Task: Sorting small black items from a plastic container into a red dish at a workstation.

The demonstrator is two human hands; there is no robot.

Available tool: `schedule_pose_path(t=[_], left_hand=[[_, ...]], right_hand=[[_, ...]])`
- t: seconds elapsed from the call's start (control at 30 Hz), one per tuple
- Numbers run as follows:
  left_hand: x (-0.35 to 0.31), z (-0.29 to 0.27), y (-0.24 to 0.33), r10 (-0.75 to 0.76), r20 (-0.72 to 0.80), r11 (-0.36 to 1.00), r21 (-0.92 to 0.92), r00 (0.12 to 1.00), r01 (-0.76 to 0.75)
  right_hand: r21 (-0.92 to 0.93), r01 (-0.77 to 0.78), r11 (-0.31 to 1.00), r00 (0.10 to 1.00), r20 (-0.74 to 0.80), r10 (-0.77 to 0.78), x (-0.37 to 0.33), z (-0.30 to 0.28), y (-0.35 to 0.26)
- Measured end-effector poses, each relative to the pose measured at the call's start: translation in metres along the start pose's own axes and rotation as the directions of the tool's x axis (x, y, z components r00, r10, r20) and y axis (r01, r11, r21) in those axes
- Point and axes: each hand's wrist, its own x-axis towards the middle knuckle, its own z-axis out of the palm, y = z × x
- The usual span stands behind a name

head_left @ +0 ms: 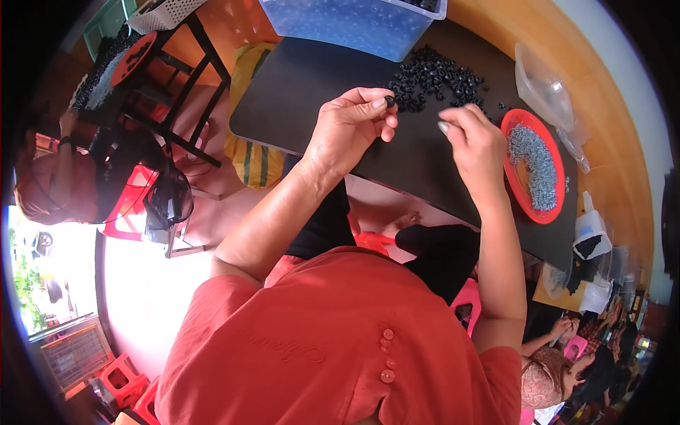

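My left hand (pixel 354 126) is closed above the dark table (pixel 297 92), thumb and forefinger pinching a small round black part (pixel 389 101). A short way to the right, my right hand (pixel 473 138) has its thumb and fingertips drawn together; whatever lies between them is too small to make out. Just beyond both hands is a loose heap of similar black parts (pixel 443 76). Beside my right hand sits a red oval plate (pixel 522 174) holding a mound of small silvery-grey pieces (pixel 537 170).
A blue translucent bin (pixel 347 28) stands at the table's far side. Clear plastic containers (pixel 542 85) lie along the right edge by the wall. At left, another person (pixel 60 177) sits by a second table. More people (pixel 552 375) are at lower right.
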Motion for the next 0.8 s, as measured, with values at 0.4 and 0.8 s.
schedule_pose_path(t=[0.4, 0.8], left_hand=[[-0.002, 0.004, 0.001, -0.027, -0.012, 1.0, 0.007, 1.0, 0.027], [-0.002, 0.017, -0.003, -0.038, -0.045, 0.967, 0.249, 0.998, 0.048]], right_hand=[[-0.245, 0.076, 0.966, 0.983, 0.182, -0.031, 0.019, 0.032, 0.018], [0.604, -0.435, 0.668, 0.899, 0.251, 0.359, -0.002, 0.003, -0.012]])
